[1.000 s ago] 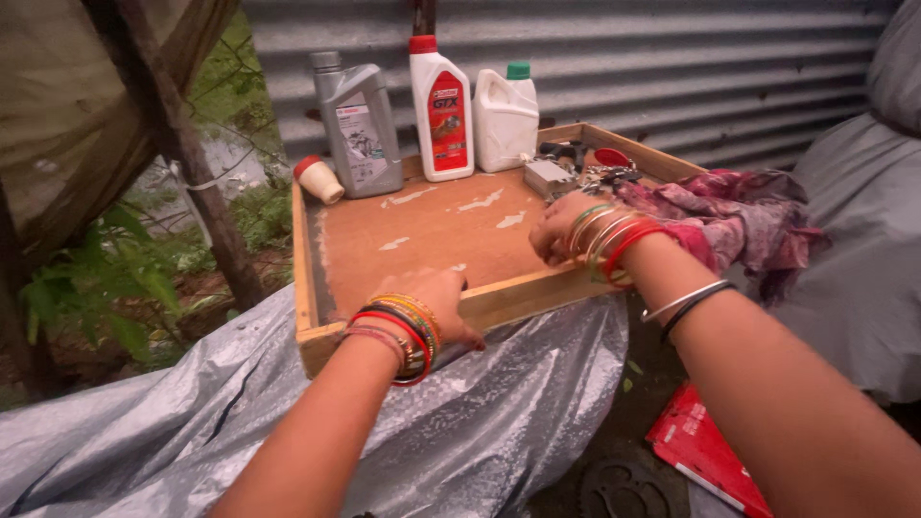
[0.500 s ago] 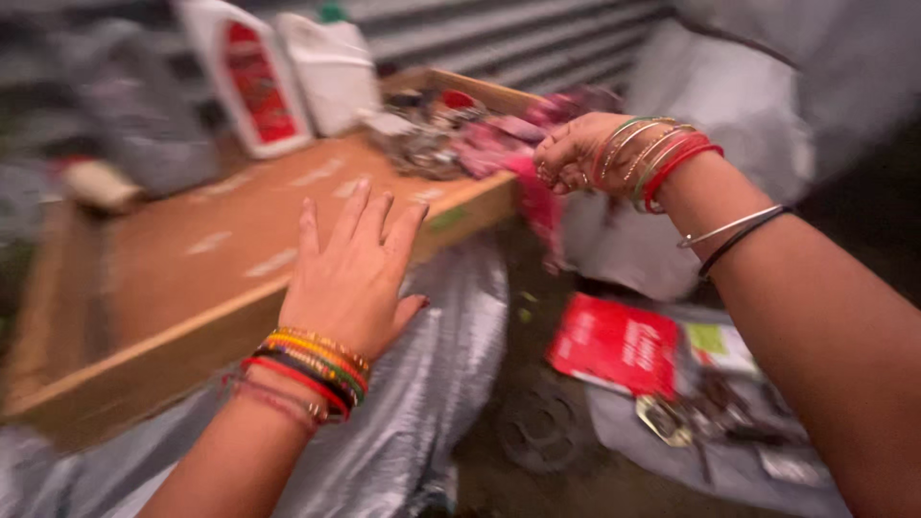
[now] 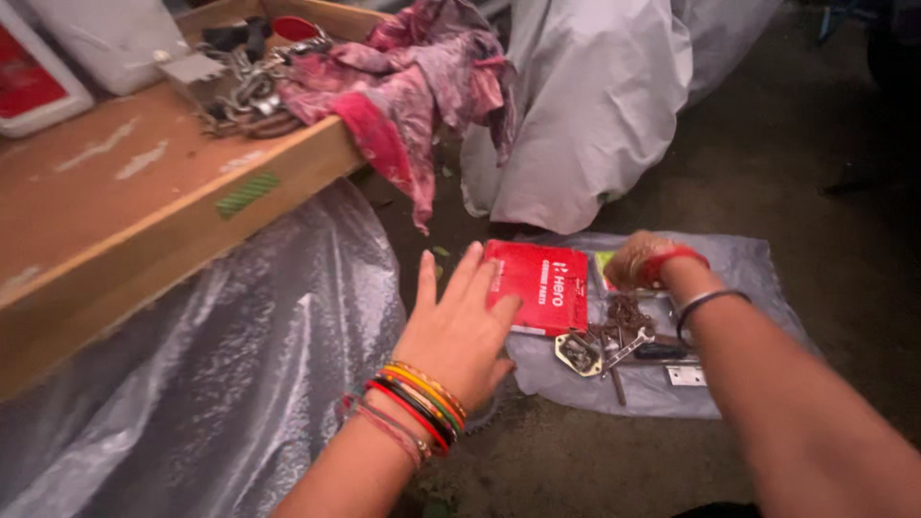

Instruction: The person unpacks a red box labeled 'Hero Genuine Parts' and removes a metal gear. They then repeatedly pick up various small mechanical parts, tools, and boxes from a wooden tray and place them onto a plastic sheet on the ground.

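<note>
Left hand [image 3: 459, 331] grip released, fingers spread over red packet [image 3: 537, 286]; right hand [image 3: 638, 261] curled beyond packet, grasp unclear. Packet likely light, flat, slick: pinch edge.

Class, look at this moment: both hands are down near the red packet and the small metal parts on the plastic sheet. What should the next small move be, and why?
Probably the right hand should close on the small metal parts just below it. It is already curled low over the plastic sheet, closest to them, while the left hand is spread open at the edge of the red packet, gripping nothing.
</note>
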